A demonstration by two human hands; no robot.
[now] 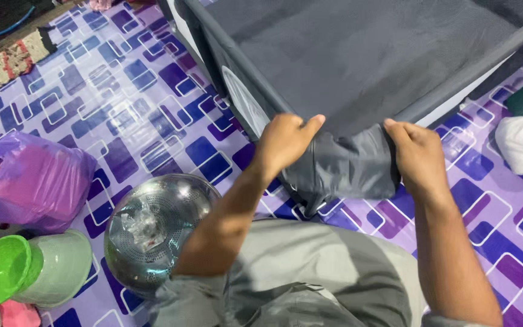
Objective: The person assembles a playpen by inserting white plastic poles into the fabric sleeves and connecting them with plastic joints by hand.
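My left hand and right hand each pinch the soft, limp dark grey fabric sheet at its near edge; it's probably light, best gripped at its corners.

I see the fabric-sided box ahead on the floor mat, its near corner between my left hand and right hand, both on the cloth there. Left of my left arm lies the metal bowl; further left, the plastic bag, with stacked bowls before it.
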